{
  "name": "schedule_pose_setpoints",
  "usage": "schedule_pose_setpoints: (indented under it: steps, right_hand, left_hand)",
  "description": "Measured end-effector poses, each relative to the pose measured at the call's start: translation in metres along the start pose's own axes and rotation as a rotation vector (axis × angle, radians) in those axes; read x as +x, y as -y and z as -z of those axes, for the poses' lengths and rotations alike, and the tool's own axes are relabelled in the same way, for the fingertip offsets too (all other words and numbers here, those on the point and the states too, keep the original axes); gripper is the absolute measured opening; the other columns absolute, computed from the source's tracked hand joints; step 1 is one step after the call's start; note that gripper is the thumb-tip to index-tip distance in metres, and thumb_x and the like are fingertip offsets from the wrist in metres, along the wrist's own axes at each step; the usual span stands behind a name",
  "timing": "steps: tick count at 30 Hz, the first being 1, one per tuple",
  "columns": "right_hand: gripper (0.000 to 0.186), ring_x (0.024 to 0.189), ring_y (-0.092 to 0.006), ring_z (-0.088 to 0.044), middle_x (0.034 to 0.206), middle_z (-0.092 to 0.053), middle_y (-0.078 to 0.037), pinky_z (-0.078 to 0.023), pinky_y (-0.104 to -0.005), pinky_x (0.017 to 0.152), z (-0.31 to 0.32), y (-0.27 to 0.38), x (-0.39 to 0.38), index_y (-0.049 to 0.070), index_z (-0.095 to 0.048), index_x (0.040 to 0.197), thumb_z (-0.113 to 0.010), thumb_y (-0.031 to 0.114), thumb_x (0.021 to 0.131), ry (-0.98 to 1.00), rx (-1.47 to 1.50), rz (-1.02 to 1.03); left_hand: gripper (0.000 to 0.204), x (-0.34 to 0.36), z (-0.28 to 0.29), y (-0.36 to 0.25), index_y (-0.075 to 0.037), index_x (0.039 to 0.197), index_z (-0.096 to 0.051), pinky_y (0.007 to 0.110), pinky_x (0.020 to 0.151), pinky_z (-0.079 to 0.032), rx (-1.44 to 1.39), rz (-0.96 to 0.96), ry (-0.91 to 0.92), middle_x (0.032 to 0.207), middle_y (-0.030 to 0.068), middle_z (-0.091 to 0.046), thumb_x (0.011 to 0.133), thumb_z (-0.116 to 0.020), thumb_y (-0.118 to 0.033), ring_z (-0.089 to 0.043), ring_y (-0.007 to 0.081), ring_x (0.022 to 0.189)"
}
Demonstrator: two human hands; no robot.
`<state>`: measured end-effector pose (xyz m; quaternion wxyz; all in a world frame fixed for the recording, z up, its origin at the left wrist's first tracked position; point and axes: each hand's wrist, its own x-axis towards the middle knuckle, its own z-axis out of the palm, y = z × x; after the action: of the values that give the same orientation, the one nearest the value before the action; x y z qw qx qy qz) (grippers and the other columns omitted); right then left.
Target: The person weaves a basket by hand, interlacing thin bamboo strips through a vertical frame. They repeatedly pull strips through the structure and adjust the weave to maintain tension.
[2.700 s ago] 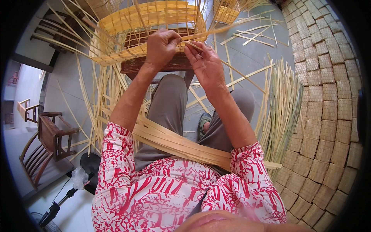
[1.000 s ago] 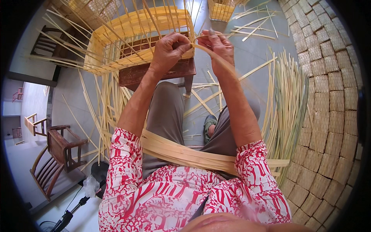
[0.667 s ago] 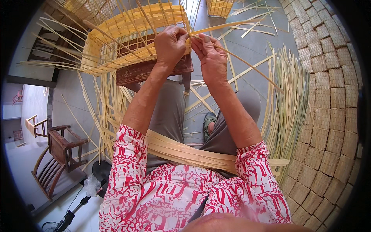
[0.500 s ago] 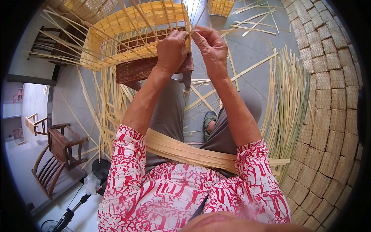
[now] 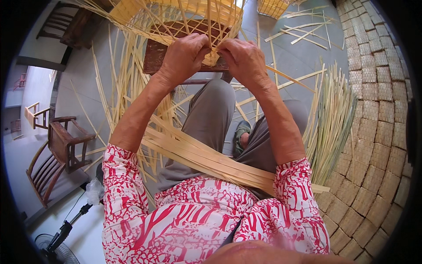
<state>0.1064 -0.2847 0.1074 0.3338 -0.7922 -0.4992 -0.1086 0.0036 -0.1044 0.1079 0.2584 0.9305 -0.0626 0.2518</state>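
Note:
A yellow woven bamboo basket, still with long loose stakes, rests on a dark red wooden stool in front of me. At its near corner my left hand is closed, thumb and fingers pinching the woven edge. Just to the right, my right hand is also closed at the same corner, knuckles up. A thin bamboo strip runs out to the right from under that hand. My fingers hide what lies exactly between them. Across my lap lie several wide flat bamboo strips.
A thick bundle of thin strips lies at the right. Beyond it are rows of tan woven blocks. Loose strips litter the grey floor near another yellow basket. Wooden chairs and a fan stand at the left.
The basket has turned and shifted to the right and away, bringing a corner between my hands. My hands have come lower, and the right one has rolled palm-down. The lap strips have shifted.

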Motion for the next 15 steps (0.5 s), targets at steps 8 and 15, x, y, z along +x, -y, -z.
schedule_pose_setpoints:
  steps: [8,15]
  right_hand:
    - [0.017,0.079,-0.0293,-0.070,0.084,-0.071,-0.008,-0.050,-0.0422,0.077,0.008,-0.032,0.006,0.014,-0.066,0.093,-0.068,0.031,0.093,0.120,-0.170,0.244]
    - [0.046,0.072,-0.0301,-0.070,0.072,-0.069,-0.008,-0.053,-0.0412,0.066,0.003,-0.046,0.025,0.012,-0.067,0.078,-0.061,0.056,0.089,0.157,-0.196,0.400]
  left_hand:
    - [0.007,0.000,0.003,0.004,-0.002,0.094,-0.067,0.036,0.059,-0.053,-0.187,-0.013,0.111,0.078,0.0125,-0.066,0.087,-0.067,-0.002,-0.067,0.0287,0.068]
    - [0.009,-0.005,0.015,0.005,-0.001,0.098,-0.069,0.027,0.051,-0.051,-0.243,-0.077,0.234,0.083,0.0070,-0.069,0.089,-0.068,0.001,-0.066,0.0138,0.054]
